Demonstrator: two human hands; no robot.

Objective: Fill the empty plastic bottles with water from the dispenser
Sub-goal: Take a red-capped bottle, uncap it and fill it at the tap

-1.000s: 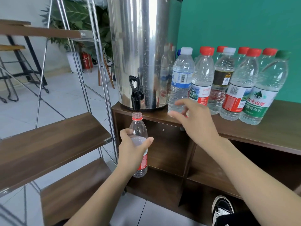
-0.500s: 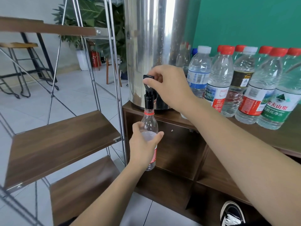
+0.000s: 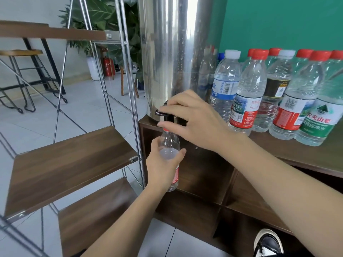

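left hand [image 3: 163, 164]: wrapped round the middle of the bottle [image 3: 169, 143], thumb on the near side, fingers behind. I hold it upright so the mouth faces straight up.
bottle: hangs in my left hand off the front edge of the cabinet [image 3: 306, 154], neck right under the tap [image 3: 167, 115]. Cap is off; only the red neck ring shows. No room to stand it under the tap, so it has to be held.
right hand [image 3: 194, 121]: directly above my left, laid over the tap. Top fingers rest fairly straight on the black lever, thumb stretched out below near the bottle neck. Loose pinch on the lever, not a fist.
tap: lever looks tipped forward, toward me. I can't see a stream; my hand covers the spout.
water level: cloudy patch at about mid-bottle, just above my left thumb. Could be the water line, can't confirm.
dispenser [image 3: 176, 52]: steel urn behind my right hand, at the cabinet's left end.
other bottles [image 3: 278, 93]: capped row to the right of my right hand, on the cabinet top, out of the way. Several show water inside.
step: filling, judging by the grip on both.
risk: neck drifts off the spout and water goes on the floor.
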